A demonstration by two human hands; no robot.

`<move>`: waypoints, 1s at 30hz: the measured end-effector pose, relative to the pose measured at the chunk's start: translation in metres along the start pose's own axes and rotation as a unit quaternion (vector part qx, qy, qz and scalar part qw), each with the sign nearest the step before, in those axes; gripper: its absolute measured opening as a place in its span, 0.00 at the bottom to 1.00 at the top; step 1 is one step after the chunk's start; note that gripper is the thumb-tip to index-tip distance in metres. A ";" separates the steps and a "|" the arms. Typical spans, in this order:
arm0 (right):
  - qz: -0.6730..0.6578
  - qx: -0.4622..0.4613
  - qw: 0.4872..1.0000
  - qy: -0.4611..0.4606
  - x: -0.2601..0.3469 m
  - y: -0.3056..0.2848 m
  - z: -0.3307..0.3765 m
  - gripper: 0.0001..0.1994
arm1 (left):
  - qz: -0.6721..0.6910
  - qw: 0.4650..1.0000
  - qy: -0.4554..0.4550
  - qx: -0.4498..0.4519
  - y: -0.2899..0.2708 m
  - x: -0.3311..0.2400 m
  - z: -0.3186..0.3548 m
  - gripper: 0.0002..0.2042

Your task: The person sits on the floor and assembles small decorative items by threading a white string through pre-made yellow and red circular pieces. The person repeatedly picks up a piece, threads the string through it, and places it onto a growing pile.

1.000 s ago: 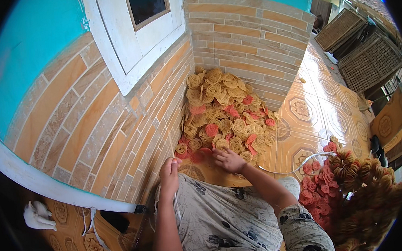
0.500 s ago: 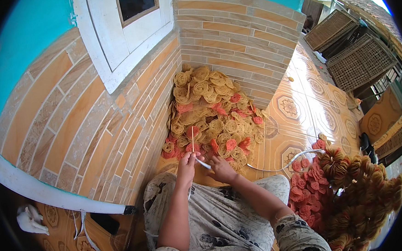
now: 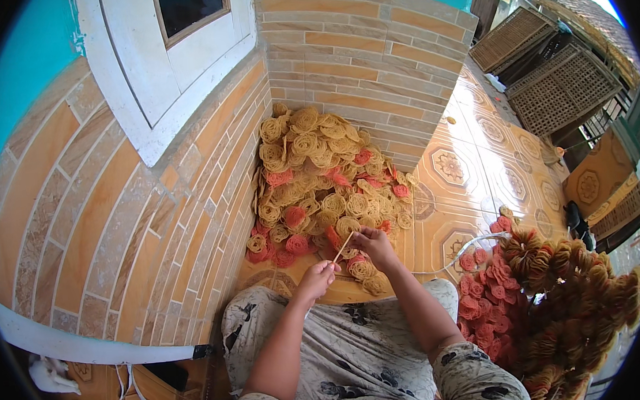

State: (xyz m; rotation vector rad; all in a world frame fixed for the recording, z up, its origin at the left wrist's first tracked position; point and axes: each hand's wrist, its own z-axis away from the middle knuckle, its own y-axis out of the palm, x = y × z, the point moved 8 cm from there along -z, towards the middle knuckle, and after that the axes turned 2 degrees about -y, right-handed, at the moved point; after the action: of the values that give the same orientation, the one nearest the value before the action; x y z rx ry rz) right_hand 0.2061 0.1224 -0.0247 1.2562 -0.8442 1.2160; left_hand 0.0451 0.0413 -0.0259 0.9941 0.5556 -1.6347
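Observation:
My left hand [image 3: 317,279] is closed round the lower end of a thin, pale wooden stick [image 3: 343,248]. The stick slants up to the right, over my lap. At its upper end, the fingers of my right hand [image 3: 375,247] are pinched together on the tip. Just beyond my hands lies a large heap of tan coiled rosettes [image 3: 305,144] with a few coral ones [image 3: 294,216] among them; they look like mesh or fibre.
Coral rosettes [image 3: 487,300] and bunched brown-green coils [image 3: 561,310] are piled at my right, with a white strip [image 3: 455,256] beside them. A tiled wall [image 3: 153,232] rises on the left. Woven panels [image 3: 566,86] stand far right. A white cat [image 3: 52,374] lies lower left.
The stick has tipped from upright to a rightward slant. My right hand has moved up to its tip, and the white strip seen between my hands no longer shows there. The view has shifted slightly.

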 end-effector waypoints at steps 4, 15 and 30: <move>-0.007 0.002 1.000 -0.020 0.009 0.003 0.001 0.11 | 0.018 1.000 0.009 -0.014 -0.003 0.000 0.000 0.12; 0.734 -0.026 0.645 -0.213 0.026 0.042 0.026 0.18 | 0.051 0.999 -0.003 -0.013 -0.012 0.006 -0.004 0.11; 0.106 -0.055 0.992 -0.045 0.029 -0.026 0.035 0.10 | 0.021 0.998 0.007 0.061 0.009 0.001 0.000 0.11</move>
State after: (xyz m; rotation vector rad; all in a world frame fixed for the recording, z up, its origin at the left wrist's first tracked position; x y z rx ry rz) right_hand 0.2420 0.0971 0.0028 1.1608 -1.1196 1.2677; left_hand 0.0533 0.0379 -0.0256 1.1000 0.4447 -1.6408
